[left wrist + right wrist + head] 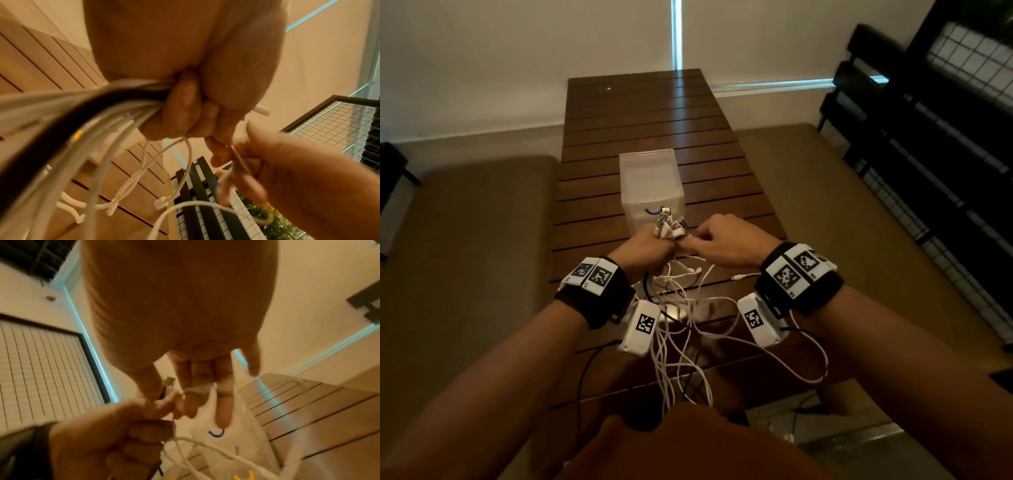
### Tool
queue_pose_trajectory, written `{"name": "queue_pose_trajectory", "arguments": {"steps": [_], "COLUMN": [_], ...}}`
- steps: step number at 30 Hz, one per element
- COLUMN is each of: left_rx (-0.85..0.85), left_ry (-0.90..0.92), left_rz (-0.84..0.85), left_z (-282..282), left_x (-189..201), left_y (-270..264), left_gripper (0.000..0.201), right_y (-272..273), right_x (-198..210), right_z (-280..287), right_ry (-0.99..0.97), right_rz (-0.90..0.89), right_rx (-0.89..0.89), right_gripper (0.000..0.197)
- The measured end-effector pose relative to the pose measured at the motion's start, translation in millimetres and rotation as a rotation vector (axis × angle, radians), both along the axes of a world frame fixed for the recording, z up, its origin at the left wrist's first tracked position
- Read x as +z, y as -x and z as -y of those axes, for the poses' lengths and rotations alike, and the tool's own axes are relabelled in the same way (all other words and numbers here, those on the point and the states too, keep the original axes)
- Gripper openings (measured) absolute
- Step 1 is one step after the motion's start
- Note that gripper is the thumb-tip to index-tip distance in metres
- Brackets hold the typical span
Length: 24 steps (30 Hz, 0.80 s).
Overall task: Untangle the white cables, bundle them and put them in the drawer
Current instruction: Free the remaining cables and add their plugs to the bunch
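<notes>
**Both hands on the cable bunch, above the slatted surface**

Thin white cables, tangled, with small white plug ends; the number of strands is too snarled to count. One black cable runs in the same bunch. My left hand makes a closed fist around the gathered cables, connector ends sticking up out of the top of the fist, the rest hanging in loops down onto the dark brown slatted wooden surface and over its near edge. My right hand is just beside the left, fingers curled, its grip pinching a single white strand by the fist. One translucent plastic box-shaped drawer with a blue mark on its front stands on the surface just behind my hands. Two hands, both raised, forearms angled inward, wrists close together.
</notes>
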<state>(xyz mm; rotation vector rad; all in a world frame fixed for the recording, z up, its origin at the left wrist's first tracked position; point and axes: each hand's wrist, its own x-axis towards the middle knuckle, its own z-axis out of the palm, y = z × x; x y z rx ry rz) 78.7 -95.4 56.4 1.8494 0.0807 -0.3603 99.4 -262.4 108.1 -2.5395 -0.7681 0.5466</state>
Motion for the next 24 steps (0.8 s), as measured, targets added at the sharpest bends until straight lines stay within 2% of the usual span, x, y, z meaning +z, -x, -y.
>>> {"name": "queue_pose_trajectory", "arguments": {"steps": [2, 5, 7, 12, 15, 19, 22, 24], "left_rx": [-0.014, -0.036, -0.035, -0.123, -0.150, -0.317, -0.463, -0.537], "left_ry": [0.008, -0.040, -0.120, -0.169, -0.136, 0.050, 0.045, 0.014], "left_rz": [-0.001, -0.030, -0.062, -0.031, -0.078, -0.183, -0.193, -0.184], "left_z": [1.8, -2.7, -7.3, 4.3, 15.0, 34.9, 54.0, 67.6], "left_x": [-1.1, -9.5, -18.4, -14.2, -5.1, 18.6, 33.6, 36.8], "left_y": [-2.8, -4.3, -5.7, -16.9, -23.1, -25.7, -25.9, -24.9], "left_gripper": [0.012, 0.014, 0.021, 0.022, 0.018, 0.016, 0.021, 0.020], "right_y": [-3.6, -19.5, -29.0, -25.7, -15.4, 11.3, 41.2, 64.2], "right_x": [-7.4, -4.1, 0.6, -21.5, -29.3, -27.0, -39.4, -63.5], "right_z": [4.1, 24.7, 43.0, 77.3, 109.0, 177.0, 236.2, 274.5], "right_ry": [-0.097, -0.420, -0.521, -0.373, -0.274, -0.214, -0.068, 0.044], "right_rz": [0.056, 0.196, 0.232, 0.258, 0.175, 0.085, 0.117, 0.094], "right_rx": [-0.047, -0.321, -0.461, -0.653, -0.792, -1.024, -1.220, -1.350], "right_gripper": [0.033, 0.027, 0.027, 0.032, 0.032, 0.026, 0.029, 0.032]}}
